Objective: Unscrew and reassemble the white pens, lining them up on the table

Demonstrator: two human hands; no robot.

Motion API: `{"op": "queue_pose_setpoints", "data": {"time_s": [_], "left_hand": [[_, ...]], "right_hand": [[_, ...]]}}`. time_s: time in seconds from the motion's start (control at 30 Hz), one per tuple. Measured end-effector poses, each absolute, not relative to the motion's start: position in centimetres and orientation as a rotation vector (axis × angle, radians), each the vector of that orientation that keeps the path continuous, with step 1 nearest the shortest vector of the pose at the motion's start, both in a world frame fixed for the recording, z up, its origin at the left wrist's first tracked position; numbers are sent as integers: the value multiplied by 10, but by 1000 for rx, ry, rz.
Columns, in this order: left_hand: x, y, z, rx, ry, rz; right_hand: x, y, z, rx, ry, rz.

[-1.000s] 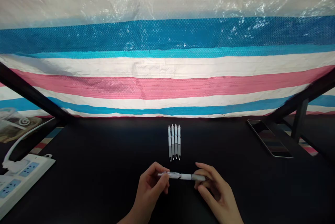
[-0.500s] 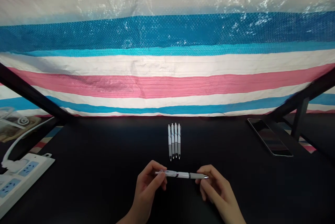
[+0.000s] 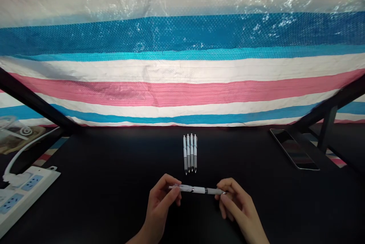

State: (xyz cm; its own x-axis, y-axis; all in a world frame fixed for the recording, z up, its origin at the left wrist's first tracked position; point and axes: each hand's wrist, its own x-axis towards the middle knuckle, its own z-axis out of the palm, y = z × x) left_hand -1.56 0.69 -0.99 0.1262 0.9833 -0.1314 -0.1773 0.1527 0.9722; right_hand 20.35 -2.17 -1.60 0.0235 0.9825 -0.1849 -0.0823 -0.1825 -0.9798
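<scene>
A white pen (image 3: 199, 190) with a grey grip is held nearly level above the black table, its metal tip pointing right. My left hand (image 3: 164, 200) pinches its clicker end between thumb and fingers. At the other end, my right hand (image 3: 235, 204) has thumb and fingers closed around the tip, partly covering it. Just beyond the hands, several similar white pens (image 3: 190, 154) lie side by side in a row, grey grips and tips toward me.
To the right lies a dark phone (image 3: 295, 150). A white power strip (image 3: 27, 194) with a plugged-in cable is at the left edge. Black frame bars (image 3: 37, 101) slant at both sides, and a striped plastic sheet (image 3: 182, 95) hangs behind the black table (image 3: 114, 160).
My right thumb and fingers have closed onto the pen's tip, where they were looser before. My left hand and the row of pens have barely moved.
</scene>
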Motion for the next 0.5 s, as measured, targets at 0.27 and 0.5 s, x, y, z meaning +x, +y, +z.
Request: {"op": "queue_pose_setpoints", "data": {"time_s": [0.27,0.5], "left_hand": [[-16,10,-7,1047,1087,1110],[-17,14,-5,1034,1126,1163]], "right_hand": [[202,-20,-14,-1242,-962,1435],[205,-24,-12,-1238,-823,1308]]}}
